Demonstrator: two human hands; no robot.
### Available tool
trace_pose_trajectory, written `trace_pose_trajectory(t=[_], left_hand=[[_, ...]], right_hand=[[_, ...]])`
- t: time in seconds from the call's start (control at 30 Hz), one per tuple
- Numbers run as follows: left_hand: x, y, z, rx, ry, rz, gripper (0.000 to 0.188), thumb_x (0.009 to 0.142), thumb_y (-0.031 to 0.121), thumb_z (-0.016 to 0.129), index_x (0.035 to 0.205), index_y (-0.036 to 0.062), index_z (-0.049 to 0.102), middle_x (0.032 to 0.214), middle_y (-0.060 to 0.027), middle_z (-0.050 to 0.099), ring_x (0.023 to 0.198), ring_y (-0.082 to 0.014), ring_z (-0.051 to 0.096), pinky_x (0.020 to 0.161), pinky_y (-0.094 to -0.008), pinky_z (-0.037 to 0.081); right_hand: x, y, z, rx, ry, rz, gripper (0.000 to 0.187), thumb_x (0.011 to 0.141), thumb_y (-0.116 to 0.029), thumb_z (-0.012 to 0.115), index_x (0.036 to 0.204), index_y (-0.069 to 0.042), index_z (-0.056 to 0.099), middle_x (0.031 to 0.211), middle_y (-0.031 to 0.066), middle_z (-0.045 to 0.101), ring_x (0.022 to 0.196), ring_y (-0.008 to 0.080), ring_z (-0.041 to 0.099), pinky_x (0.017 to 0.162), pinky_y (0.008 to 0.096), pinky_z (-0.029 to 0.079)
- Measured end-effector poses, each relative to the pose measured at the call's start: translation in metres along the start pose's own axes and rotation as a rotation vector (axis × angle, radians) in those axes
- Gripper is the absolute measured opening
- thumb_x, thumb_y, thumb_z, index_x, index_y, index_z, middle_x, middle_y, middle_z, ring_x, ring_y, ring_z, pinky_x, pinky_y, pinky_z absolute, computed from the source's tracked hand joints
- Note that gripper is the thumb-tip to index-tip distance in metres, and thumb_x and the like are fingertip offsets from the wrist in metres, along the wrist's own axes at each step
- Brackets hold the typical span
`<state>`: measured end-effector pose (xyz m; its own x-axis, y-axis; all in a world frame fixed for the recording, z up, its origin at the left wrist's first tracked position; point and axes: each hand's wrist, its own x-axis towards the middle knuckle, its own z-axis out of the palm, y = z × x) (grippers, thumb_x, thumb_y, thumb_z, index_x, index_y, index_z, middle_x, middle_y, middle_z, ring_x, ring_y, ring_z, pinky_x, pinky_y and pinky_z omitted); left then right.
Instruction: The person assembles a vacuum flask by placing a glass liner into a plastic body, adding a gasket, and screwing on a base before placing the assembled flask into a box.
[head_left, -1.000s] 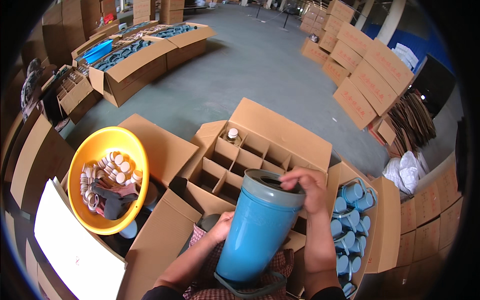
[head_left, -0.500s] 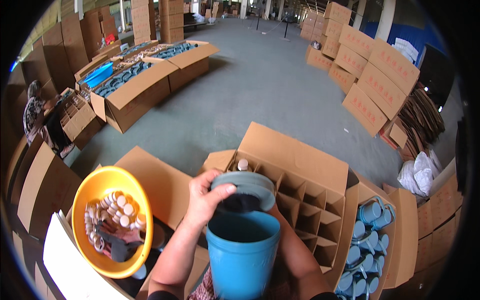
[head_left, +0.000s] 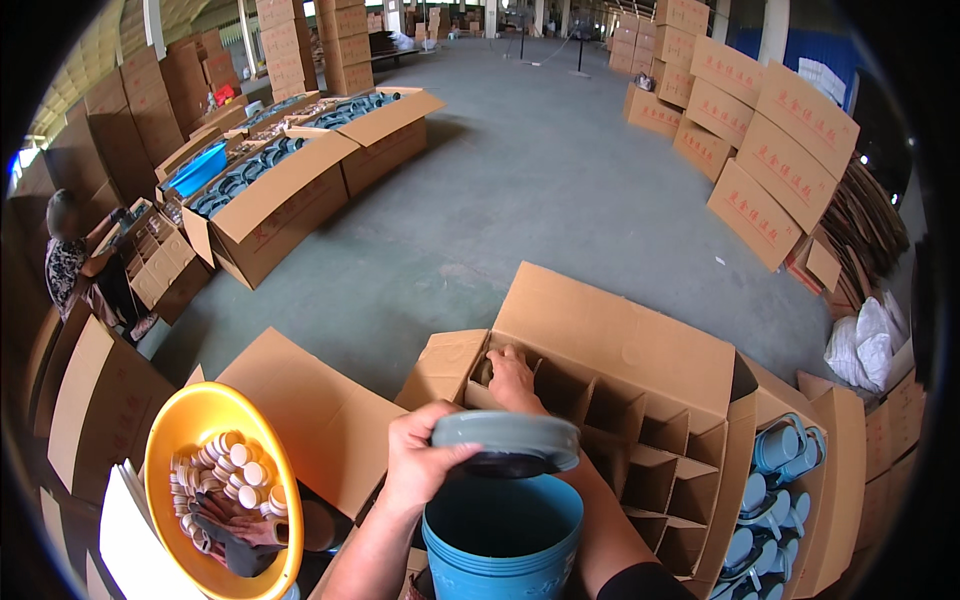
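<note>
My left hand [head_left: 415, 458] grips a round grey-teal lid [head_left: 508, 430] by its left edge, thumb on the near side. The lid hovers slightly tilted over the mouth of a blue cylindrical canister [head_left: 503, 578], which stands open before me. Beyond it, my right hand [head_left: 512, 378] reaches into the far left compartment of a cardboard carton [head_left: 612, 325] with dividers. Its fingers curl downward there, and what they close on is hidden. Several other compartments show as bare cells.
At left a yellow basin [head_left: 222, 397] holds pale round stoppers [head_left: 240, 478] and a dark glove [head_left: 243, 550]. To the right, a carton [head_left: 838, 470] contains blue handled parts [head_left: 775, 452]. Stacked cartons [head_left: 765, 180] line the right side. Another person [head_left: 72, 250] sits far left beside boxes.
My right hand has moved from behind the lid out to the carton's far left compartment, covering the white-capped thing seen there before. The lid stays in my left hand, now seen more edge-on.
</note>
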<state>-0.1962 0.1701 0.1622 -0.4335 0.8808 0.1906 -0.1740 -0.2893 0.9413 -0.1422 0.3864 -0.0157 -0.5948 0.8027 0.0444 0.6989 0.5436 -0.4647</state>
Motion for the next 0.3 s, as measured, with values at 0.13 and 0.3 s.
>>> trace_pose_trajectory(t=[0.13,0.3], left_hand=[[0.007,-0.032,0.007,-0.507,0.356,-0.136,0.037,0.088,0.029,0.059,0.105,-0.0031,0.057,0.097,-0.0125,0.064,0.089,-0.0208,0.061,0.082,-0.0345,0.048],[0.007,-0.098,-0.019,-0.58,0.232,-0.504,0.069,0.088,0.058,0.041,0.129,0.0018,0.041,0.125,-0.0181,0.053,0.117,-0.039,0.048,0.095,-0.0483,0.041]], right_hand=[[-0.015,0.013,-0.022,0.06,0.047,-0.072,0.044,0.071,0.004,0.059,0.111,-0.014,0.055,0.11,0.0144,0.051,0.108,0.0344,0.048,0.086,0.042,0.047],[-0.042,-0.021,-0.123,0.094,0.162,-0.278,0.058,0.069,0.003,0.058,0.123,-0.017,0.05,0.108,0.0151,0.052,0.108,0.0351,0.047,0.088,0.0435,0.044]])
